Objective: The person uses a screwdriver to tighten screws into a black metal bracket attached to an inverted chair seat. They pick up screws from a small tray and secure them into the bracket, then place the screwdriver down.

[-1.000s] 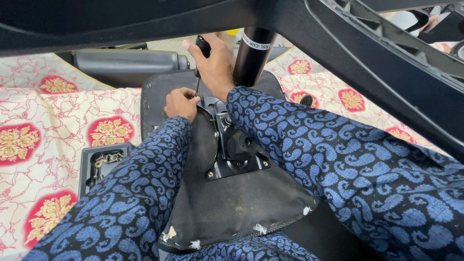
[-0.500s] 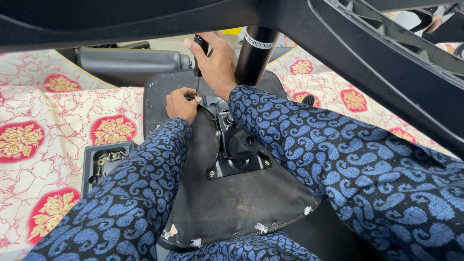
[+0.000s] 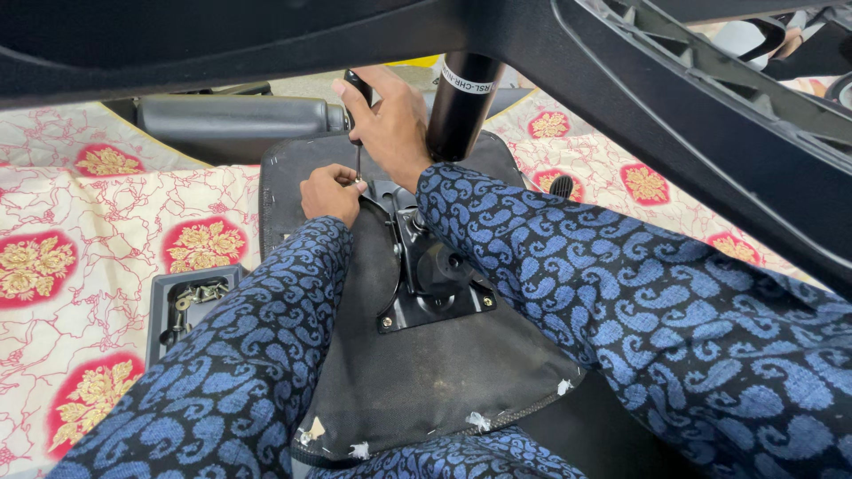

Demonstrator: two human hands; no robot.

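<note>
At the far left, a cream cloth (image 3: 80, 231) with red and gold medallions covers the ground. On it, just left of the seat, lies a small black tray (image 3: 164, 306) holding dark metal screws and fittings.

Next comes the left hand (image 3: 330, 192), closed into a loose fist with its fingertips pinched at the lower end of the screwdriver (image 3: 357, 124), right at the edge of the metal plate. The screwdriver stands nearly upright: a thin steel shaft below, a black handle above.

The right hand (image 3: 386, 120) is wrapped around that black handle, fingers curled shut on it, thumb side toward the camera. Both forearms wear blue paisley sleeves.

Under the hands lies the upturned chair seat (image 3: 417, 381), its underside a dusty black fabric stapled along the rim, with small white tufts showing at the near edge. Bolted to its middle is 1 black metal mechanism plate (image 3: 435, 284) with a round socket and visible bolt heads.

Right of the hands, a black gas cylinder (image 3: 463, 102) rises upward, and black plastic chair base arms (image 3: 710, 151) cross the top and right.
</note>
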